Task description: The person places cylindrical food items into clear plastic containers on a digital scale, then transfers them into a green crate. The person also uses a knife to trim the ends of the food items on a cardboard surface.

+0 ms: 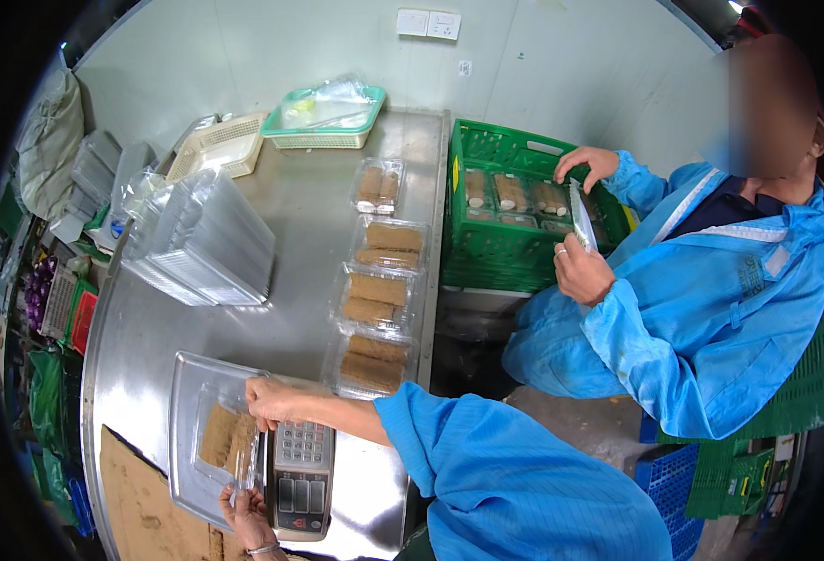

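A clear plastic clamshell box (205,459) with two brown root pieces (226,442), likely yam, rests on the metal pan (186,393) of a digital scale (303,459). My right hand (270,402) grips the box's far right corner, its forearm reaching over the scale's keypad. At the near edge, my left hand (247,515), with a bracelet on the wrist, pinches the clear plastic rim. Right of the scale pan's far side, several filled clamshell boxes (377,298) stand in a row along the steel table (299,231).
Nested empty clamshells (201,238) are stacked on the table. Behind them sit a cream basket (243,144) and a green basket (370,116). A co-worker (706,280) holds a flat item over a green crate (503,252) of packed boxes. Cardboard (138,498) lies near left.
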A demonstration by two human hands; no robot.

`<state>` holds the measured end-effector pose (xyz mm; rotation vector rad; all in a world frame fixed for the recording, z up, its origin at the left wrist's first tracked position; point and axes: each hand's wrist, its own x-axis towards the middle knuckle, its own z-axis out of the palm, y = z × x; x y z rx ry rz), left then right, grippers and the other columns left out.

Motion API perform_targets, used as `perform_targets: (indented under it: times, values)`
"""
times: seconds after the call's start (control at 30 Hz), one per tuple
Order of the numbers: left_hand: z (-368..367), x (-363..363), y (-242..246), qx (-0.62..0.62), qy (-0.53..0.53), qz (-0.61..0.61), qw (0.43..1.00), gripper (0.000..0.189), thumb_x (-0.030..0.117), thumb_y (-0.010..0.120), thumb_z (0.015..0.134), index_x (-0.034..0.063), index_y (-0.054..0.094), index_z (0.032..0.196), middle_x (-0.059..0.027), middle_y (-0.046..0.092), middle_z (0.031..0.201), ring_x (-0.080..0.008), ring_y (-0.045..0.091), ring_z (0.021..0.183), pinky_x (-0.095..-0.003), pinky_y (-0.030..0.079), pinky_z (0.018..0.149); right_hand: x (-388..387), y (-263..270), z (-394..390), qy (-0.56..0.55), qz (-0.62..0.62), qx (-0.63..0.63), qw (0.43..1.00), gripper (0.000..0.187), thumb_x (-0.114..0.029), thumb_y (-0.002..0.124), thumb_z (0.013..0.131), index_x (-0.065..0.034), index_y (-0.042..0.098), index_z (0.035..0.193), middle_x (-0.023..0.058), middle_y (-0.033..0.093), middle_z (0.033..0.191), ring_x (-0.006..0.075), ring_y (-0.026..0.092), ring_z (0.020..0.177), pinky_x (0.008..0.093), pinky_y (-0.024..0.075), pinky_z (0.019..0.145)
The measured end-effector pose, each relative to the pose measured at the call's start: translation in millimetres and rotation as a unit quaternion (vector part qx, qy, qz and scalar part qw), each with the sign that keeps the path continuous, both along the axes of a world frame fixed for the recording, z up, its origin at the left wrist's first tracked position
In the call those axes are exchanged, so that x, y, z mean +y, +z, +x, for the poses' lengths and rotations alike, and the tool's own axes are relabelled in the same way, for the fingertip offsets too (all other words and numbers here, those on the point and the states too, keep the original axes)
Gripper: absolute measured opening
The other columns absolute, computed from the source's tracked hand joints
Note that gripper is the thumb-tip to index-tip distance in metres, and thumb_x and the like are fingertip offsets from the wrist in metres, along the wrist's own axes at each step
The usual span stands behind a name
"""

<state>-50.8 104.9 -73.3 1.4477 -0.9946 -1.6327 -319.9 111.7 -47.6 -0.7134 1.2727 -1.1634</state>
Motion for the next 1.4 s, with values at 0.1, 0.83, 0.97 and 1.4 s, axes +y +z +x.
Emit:
perform_targets:
  times: [0.1,0.83,0.97,1.4]
  values:
    - [-4,4,8,-0.006,-0.028,-0.039,0.999,0.033,0.008,0.056,0.085,0.0119,0.043,0.115,-0.0058,0.061,0.077,-0.0099,0.055,0.059,-0.0183,0.041,0.051,3,-4,1,-0.023,-0.027,-0.02,0.999,0.01,0.003,0.046,0.076,-0.0002,0.042,0.084,0.012,0.057,0.064,0.0132,0.053,0.046,0.0266,0.0381,0.036]
    - [-105,13,90,-0.001,-0.193,-0.093,0.977,0.05,0.017,0.06,0.087,0.0039,0.042,0.132,-0.0084,0.064,0.094,-0.0115,0.06,0.07,-0.0208,0.046,0.062,-22,-63,-180,-0.197,0.009,0.113,0.974,0.012,0.002,0.054,0.073,-0.0028,0.055,0.085,0.0079,0.057,0.062,0.0152,0.058,0.049,0.0285,0.0461,0.043]
    - [-56,11,88,-0.041,-0.129,-0.069,0.988,0.043,0.015,0.057,0.087,0.0039,0.046,0.127,-0.0083,0.064,0.094,-0.0121,0.059,0.073,-0.0228,0.045,0.065,-13,-69,-198,-0.126,0.028,0.121,0.984,0.019,0.001,0.054,0.076,-0.0022,0.054,0.094,0.0136,0.06,0.063,0.0113,0.048,0.041,0.0239,0.0329,0.035]
    - [166,96,57,-0.194,0.174,-0.128,0.957,0.036,0.012,0.058,0.087,-0.0012,0.052,0.12,-0.0071,0.06,0.094,-0.0119,0.057,0.082,-0.0254,0.047,0.073,-13,9,-79,-0.023,-0.096,0.28,0.955,0.013,-0.006,0.054,0.086,-0.0022,0.057,0.098,-0.0012,0.053,0.067,0.0088,0.047,0.056,0.0244,0.0393,0.052]
